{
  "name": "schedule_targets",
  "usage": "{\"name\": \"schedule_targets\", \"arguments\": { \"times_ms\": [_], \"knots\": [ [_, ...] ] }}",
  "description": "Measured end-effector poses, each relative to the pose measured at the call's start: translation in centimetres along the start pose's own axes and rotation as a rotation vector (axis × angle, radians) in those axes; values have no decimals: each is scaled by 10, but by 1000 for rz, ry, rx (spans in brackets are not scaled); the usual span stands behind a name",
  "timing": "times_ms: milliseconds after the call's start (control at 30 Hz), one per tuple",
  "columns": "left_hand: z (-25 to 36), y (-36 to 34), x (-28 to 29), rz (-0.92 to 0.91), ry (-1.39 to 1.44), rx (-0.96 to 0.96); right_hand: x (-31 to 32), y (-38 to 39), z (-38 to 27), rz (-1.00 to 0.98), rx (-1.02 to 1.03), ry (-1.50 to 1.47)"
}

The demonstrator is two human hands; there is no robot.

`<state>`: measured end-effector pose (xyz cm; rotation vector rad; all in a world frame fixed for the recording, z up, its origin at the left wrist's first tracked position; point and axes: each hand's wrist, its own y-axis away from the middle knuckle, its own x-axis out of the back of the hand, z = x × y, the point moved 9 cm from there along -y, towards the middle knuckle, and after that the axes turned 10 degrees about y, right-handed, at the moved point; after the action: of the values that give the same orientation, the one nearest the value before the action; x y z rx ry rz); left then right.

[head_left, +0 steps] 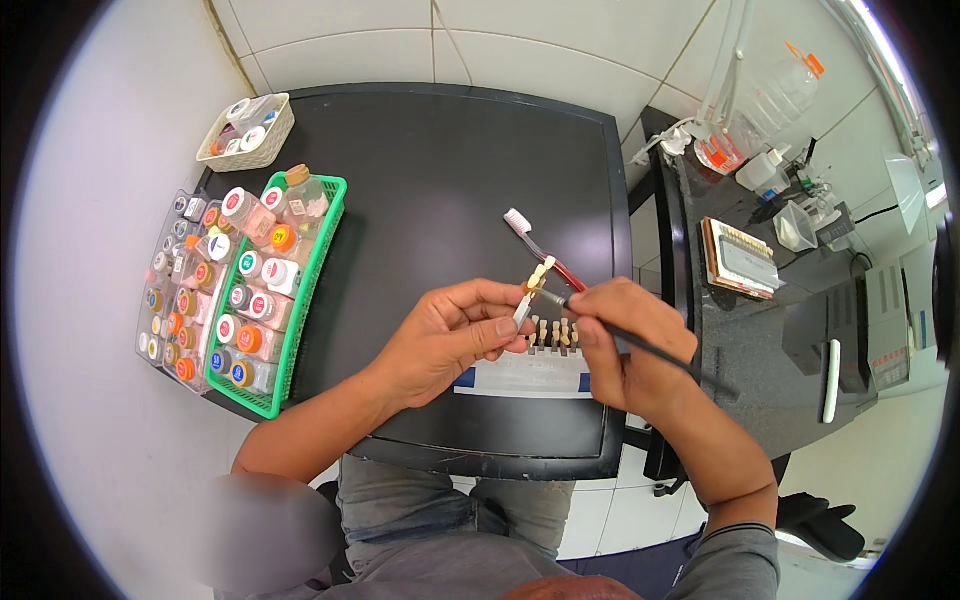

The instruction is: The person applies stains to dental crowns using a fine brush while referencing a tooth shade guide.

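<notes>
Grey shirt cloth [440,572] and two bare forearms lie nearest the camera, the forearms reaching over the near edge of one black table [430,190]. One left hand [450,335] has thumb and fingers pinched on one small tooth-shaped piece [540,273] on a pale stick, raised above the table's right half. One right hand [642,340] is closed around one slim dark-handled tool [655,349], its tip right by the piece; whether they touch, I cannot tell. Beneath the hands sits one white holder [525,380] with a row of tooth-shaped tabs [556,335], partly hidden, so not fully countable. One toothbrush [567,277] lies slanting just beyond the fingers. At the left stand one cream basket [277,140] and one green basket [324,245], with more small bottles [187,302] beside the latter, too overlapped to count. Bare tabletop stretches from the green basket to the toothbrush and up to the far edge. The table's right edge passes behind the right hand, one dark counter [740,330] beyond it.
</notes>
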<state>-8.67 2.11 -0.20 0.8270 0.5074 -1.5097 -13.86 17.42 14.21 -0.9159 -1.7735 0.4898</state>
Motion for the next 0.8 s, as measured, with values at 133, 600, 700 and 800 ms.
{"name": "schedule_targets", "arguments": {
  "times_ms": [133, 600, 700, 800],
  "knots": [
    [-1, 0, 2, -12, 11, -9, 6, 3, 2, 61, 5, -17],
    [3, -1, 3, 37, -50, -46, 22, -2, 1, 134, 62, 159],
    [6, -1, 0, 32, -65, -64, 13, -3, 4, 102, 46, 111],
    [4, -2, 4, 13, -64, -77, 3, 3, 14, 36, -20, 58]
  ]
}}
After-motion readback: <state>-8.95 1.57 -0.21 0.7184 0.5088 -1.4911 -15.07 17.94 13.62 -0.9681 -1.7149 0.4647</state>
